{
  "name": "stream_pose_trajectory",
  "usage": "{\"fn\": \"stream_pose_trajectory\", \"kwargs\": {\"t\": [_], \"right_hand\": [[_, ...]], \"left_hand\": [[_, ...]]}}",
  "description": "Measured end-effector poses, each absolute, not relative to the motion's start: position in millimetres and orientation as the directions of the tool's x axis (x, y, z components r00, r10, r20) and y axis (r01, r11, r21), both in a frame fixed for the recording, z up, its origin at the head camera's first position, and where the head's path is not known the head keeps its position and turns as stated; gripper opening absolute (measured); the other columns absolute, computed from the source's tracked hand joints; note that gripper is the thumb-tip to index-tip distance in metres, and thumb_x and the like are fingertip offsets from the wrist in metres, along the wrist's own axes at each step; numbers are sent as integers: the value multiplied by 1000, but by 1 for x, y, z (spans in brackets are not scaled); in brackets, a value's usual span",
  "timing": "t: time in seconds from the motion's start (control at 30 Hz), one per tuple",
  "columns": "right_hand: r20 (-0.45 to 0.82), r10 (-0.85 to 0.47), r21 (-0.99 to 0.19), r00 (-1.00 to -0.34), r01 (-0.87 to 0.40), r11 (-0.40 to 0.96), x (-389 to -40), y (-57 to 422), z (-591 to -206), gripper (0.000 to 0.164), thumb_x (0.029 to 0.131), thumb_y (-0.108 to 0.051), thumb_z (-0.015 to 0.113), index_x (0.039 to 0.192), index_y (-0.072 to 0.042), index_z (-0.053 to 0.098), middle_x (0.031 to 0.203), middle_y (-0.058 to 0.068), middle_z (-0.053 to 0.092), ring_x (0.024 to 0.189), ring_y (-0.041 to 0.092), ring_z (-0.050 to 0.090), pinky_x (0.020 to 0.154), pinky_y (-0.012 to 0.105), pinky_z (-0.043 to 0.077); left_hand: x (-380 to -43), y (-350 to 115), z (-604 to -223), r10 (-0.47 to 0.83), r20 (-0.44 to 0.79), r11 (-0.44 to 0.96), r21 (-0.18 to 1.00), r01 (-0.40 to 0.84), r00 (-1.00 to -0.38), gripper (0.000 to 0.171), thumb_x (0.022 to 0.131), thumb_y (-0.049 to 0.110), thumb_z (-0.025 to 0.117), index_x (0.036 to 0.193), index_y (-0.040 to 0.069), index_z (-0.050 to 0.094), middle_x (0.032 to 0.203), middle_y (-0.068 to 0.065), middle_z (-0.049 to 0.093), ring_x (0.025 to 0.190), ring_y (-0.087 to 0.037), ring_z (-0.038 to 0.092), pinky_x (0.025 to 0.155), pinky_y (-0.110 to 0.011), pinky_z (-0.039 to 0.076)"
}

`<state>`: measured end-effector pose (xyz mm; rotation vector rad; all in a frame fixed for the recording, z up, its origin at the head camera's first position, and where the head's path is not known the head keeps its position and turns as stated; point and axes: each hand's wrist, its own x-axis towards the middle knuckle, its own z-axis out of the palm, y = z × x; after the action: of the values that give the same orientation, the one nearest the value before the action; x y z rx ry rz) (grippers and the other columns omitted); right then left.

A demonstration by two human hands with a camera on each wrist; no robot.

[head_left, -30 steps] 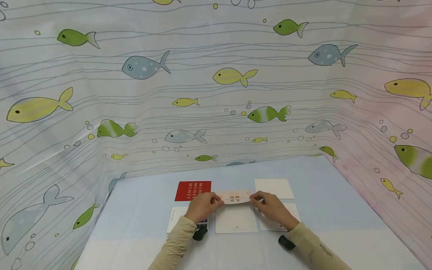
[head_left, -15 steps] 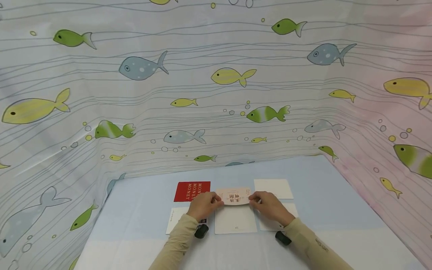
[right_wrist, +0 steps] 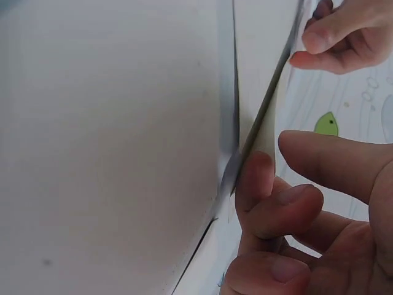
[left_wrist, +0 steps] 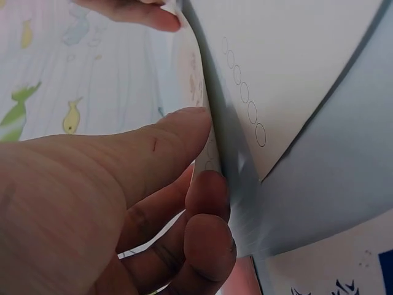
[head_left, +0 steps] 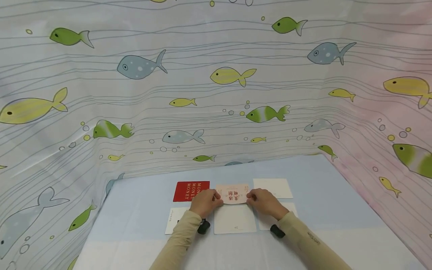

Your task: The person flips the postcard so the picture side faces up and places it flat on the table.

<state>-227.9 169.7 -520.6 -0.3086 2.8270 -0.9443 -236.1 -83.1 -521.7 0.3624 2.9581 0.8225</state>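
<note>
A pale pink postcard [head_left: 233, 192] with red printed characters lies between my hands in the head view, at the middle of the back row. My left hand [head_left: 203, 203] pinches its near left corner between thumb and fingers. At the near right corner, my right hand [head_left: 266, 203] holds it the same way. The near edge bows a little and stands raised, as the left wrist view shows with the card [left_wrist: 195, 80] edge-on. Just in front lies a white card [head_left: 234, 219]. In the right wrist view, the thumb [right_wrist: 325, 157] is beside the card's edge.
A red card [head_left: 189, 190] printed MONEY lies back left, partly behind the left hand. Further white cards lie back right [head_left: 273, 188], front left [head_left: 171, 221] and front right [head_left: 266, 222], the front ones partly covered by the arms. Fish-patterned cloth [head_left: 216, 112] rises behind the table.
The pink postcard has tipped flatter, so more of its printed face shows. Both hands keep their hold at its near corners, and the right hand has shifted slightly left.
</note>
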Motion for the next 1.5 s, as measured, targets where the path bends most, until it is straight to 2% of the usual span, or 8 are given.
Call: {"fn": "stream_pose_trajectory", "kwargs": {"t": [0.33,0.8,0.93,1.2,1.5], "right_hand": [[-135,-233,-586,-963,-112,802,-239,169,-515,19,97,-20,69,110,-5,72,97,3,66,83,17,56,77,38,50],[-177,-238,-585,-955,-93,806,-239,166,-510,34,97,-23,70,123,-2,67,106,8,66,90,18,58,81,40,51],[-180,-251,-574,-951,-106,812,-236,165,-510,42,96,-27,70,129,-2,65,107,7,67,87,17,58,76,39,51],[-186,-262,-568,-947,-114,815,-233,164,-511,51,97,-31,68,137,-1,60,82,0,57,67,15,51,59,30,41],[-173,-253,-593,-952,-105,799,-231,162,-513,49,96,-29,70,135,0,60,78,-1,56,61,13,50,55,29,40]], "left_hand": [[-243,-79,-518,228,14,839,504,204,-974,14,88,25,80,92,14,73,73,6,59,65,-12,52,57,-29,41],[-250,-78,-523,199,12,837,519,176,-980,16,87,26,80,96,14,73,76,5,60,67,-13,53,61,-32,42],[-249,-79,-524,204,8,839,514,179,-979,17,89,28,78,97,14,74,76,6,63,65,-12,54,59,-32,43],[-247,-78,-524,202,6,849,497,178,-979,18,90,31,74,98,14,75,79,4,69,63,-13,55,56,-32,44],[-246,-81,-525,198,-6,826,539,163,-980,21,91,32,70,102,15,72,87,0,70,73,-16,60,62,-35,46]]}}
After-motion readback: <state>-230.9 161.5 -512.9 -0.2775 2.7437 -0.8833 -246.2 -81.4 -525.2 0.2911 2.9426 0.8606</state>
